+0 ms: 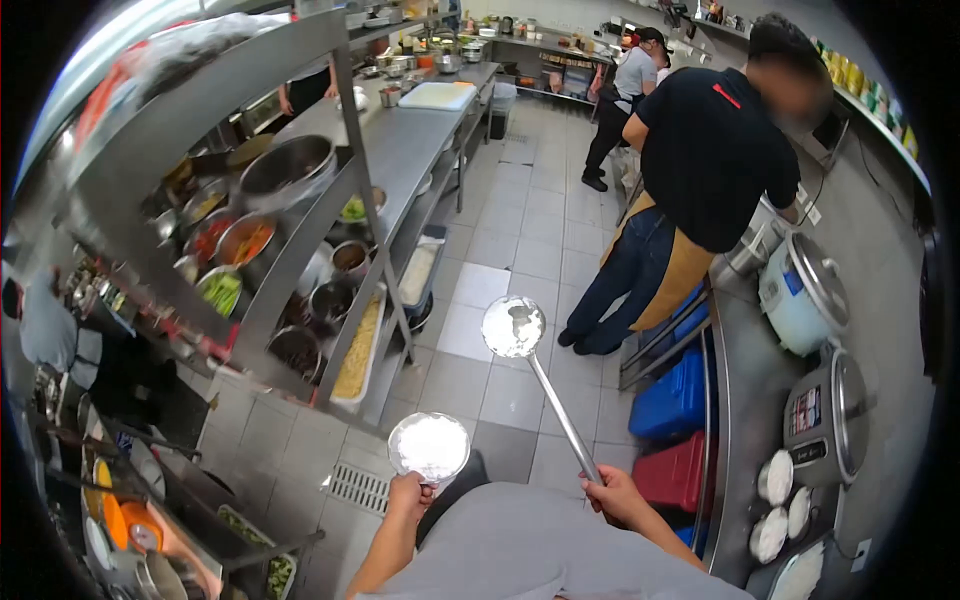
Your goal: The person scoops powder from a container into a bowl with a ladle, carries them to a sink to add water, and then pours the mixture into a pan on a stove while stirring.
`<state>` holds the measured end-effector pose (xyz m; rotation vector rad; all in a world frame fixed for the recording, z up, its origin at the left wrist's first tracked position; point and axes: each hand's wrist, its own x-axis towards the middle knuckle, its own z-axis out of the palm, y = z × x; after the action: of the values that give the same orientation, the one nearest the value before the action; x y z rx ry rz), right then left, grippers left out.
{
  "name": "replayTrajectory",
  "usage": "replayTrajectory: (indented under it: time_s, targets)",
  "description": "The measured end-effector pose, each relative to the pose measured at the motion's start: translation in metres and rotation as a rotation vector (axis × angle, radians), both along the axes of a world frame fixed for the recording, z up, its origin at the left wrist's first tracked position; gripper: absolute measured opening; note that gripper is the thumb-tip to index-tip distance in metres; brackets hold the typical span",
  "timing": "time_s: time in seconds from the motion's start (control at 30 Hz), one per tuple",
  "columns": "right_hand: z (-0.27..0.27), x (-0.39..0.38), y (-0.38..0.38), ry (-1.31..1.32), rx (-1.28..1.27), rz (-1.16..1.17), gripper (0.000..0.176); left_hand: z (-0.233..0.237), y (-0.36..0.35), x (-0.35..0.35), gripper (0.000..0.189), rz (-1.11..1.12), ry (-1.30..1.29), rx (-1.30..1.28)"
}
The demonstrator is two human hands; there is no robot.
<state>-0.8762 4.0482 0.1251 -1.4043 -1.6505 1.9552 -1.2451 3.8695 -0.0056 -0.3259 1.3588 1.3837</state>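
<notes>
My left hand (408,496) is closed on the near edge of a small round bowl (430,447), which holds a bright white substance that could be powder or rice. In my right hand (614,498) is the end of a long metal ladle (560,408). The ladle reaches forward and to the left, and its round head is coated with white residue, with a bare patch near the middle. Both things are held over the tiled floor, apart from each other.
Steel shelving (350,180) with bowls of cut vegetables stands left. A co-worker in a black shirt (705,150) stands ahead right by a counter with rice cookers (825,415) and white-filled bowls (768,535). Blue bins (665,393) sit below. A floor drain (358,488) lies near my feet.
</notes>
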Motion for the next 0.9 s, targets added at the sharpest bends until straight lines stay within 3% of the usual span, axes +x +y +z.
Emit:
replayTrajectory:
  time_s: [0.13,0.23,0.53,0.67,0.77,0.9]
  targets:
    - [0.0,-0.027,0.089,0.04,-0.048,-0.149,0.019,0.033,0.152,-0.052,0.011,-0.133,0.101,0.046]
    - [-0.001,-0.063,0.151,0.075,-0.023,-0.227,0.018,0.063,0.261,-0.087,0.024,-0.266,0.164,0.158]
    - [-0.019,-0.174,0.42,0.246,-0.143,-0.293,0.016,0.056,0.545,-0.173,0.019,-0.294,0.072,0.119]
    - [0.005,-0.226,0.549,0.256,-0.198,-0.198,0.018,0.072,0.632,-0.235,0.018,-0.242,0.037,0.039]
    - [0.016,-0.272,0.643,0.171,-0.107,-0.127,0.016,0.097,0.698,-0.273,0.015,-0.138,0.244,0.094]
    - [0.022,-0.347,0.753,0.139,-0.113,-0.062,0.017,0.094,0.781,-0.327,0.02,0.02,0.208,0.195]
